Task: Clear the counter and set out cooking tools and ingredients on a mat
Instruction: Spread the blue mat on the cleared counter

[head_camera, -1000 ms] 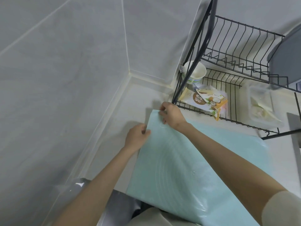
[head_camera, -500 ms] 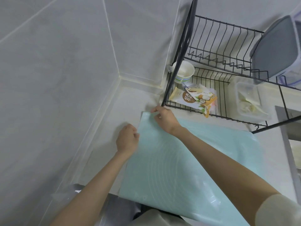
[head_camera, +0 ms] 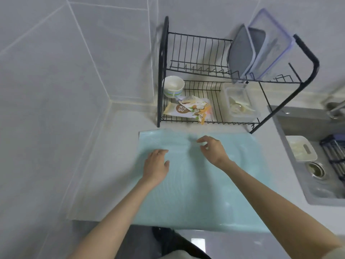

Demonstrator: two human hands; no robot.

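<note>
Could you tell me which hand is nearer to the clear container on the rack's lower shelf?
Right. The right hand hovers above the mat in front of the clear container; the left hand is over the mat farther to the left.

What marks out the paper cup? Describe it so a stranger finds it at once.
Find the black wire rack behind the pale blue mat. On its lower shelf, far left by the post, stands the paper cup. Unlike the flat printed packet and clear box alongside, it is round, white and banded blue and green.
</note>
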